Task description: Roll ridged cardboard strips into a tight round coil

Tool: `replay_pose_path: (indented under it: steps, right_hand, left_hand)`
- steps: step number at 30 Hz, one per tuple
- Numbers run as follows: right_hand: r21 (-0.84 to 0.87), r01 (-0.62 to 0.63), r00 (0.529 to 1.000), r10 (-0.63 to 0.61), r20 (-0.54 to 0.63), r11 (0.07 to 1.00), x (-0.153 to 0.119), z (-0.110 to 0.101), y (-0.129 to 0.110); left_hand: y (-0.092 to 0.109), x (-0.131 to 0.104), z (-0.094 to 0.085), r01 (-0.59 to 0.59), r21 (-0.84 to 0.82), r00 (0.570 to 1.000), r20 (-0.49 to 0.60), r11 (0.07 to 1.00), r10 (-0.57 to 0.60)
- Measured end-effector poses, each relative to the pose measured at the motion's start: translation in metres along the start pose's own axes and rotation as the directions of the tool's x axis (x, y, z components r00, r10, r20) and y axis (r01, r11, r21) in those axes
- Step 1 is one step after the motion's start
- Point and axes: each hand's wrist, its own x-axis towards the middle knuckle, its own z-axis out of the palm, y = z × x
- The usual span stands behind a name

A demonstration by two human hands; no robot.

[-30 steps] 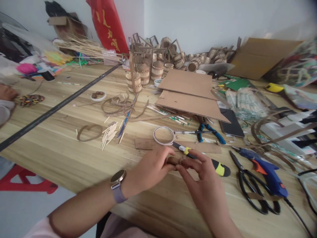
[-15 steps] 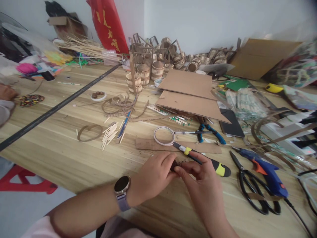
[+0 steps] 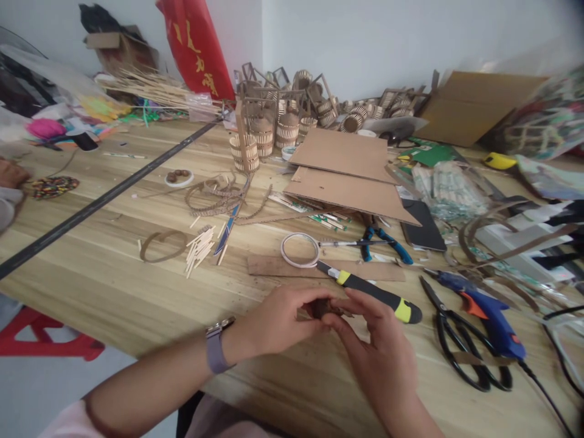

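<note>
A small dark brown piece (image 3: 320,308) is held between both hands above the table's front part. My left hand (image 3: 278,319), with a watch on its wrist, curls its fingers and thumb around the piece's left side. From the right, my right hand (image 3: 378,340) pinches the piece between thumb and fingers. Its exact shape is partly hidden by the fingers. Just beyond the hands lie a yellow and black utility knife (image 3: 378,292), a brown cardboard strip (image 3: 274,266) and a white tape ring (image 3: 285,250).
Black scissors (image 3: 460,340) and a blue glue gun (image 3: 490,316) lie at right. Short sticks (image 3: 199,249) and a brown strip loop (image 3: 163,245) are at left. Cardboard sheets (image 3: 342,155) and small slatted buckets (image 3: 262,137) stand farther back. Another person's hand (image 3: 13,173) is at far left.
My left hand has turned at the wrist and its fingers have opened around the brown piece, so more of it shows. The view has shifted slightly.
</note>
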Motion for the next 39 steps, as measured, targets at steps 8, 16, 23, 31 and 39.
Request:
replay_pose_path:
  steps: [8,16,23,31,39]
  right_hand:
    - [-0.041,0.070,0.997,-0.071,-0.017,0.997,0.000,0.004,-0.005]
    - [0.002,0.087,0.996,-0.087,0.037,0.996,-0.004,0.005,-0.003]
    - [-0.061,0.221,0.975,-0.223,-0.026,0.973,0.001,0.004,-0.006]
    - [0.024,0.295,0.954,-0.295,0.050,0.955,0.004,0.002,-0.002]
    - [0.033,0.001,0.993,-0.005,0.120,0.999,0.053,0.001,0.020]
  left_hand:
    - [0.001,0.000,0.002,0.008,-0.022,1.000,0.007,1.000,-0.008]
    - [-0.001,0.000,0.002,0.013,-0.042,1.000,-0.005,0.999,-0.014]
    - [0.000,0.000,0.002,0.114,-0.177,0.994,0.021,0.978,-0.112]
    - [-0.004,0.004,0.001,0.153,-0.260,0.988,0.052,0.953,-0.145]
    - [-0.009,0.009,-0.013,0.172,-0.209,0.984,0.001,0.963,-0.176]
